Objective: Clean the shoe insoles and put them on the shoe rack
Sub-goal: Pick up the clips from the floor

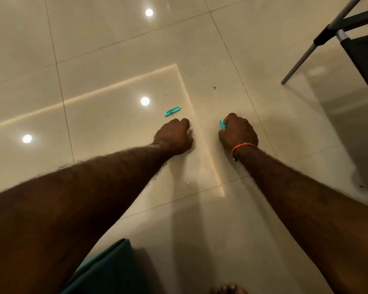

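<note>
Both my arms reach forward and down over a glossy beige tiled floor (115,49). My left hand (174,136) is a closed fist just above the floor; something pale shows at its knuckles, too small to identify. My right hand (237,132), with an orange thread at the wrist, is closed around a small teal plastic piece (222,124) that sticks out on its left side. A second teal plastic clip (172,111) lies flat on the floor just beyond my left hand. No insole is in view. The dark fabric shelf and metal poles of a rack (348,35) show at the upper right.
The rack's grey metal leg (295,66) slants down to the floor at the right. Small dark specks of dirt (214,88) lie on the tiles ahead. My teal clothing (111,270) and my toes (229,289) are at the bottom edge.
</note>
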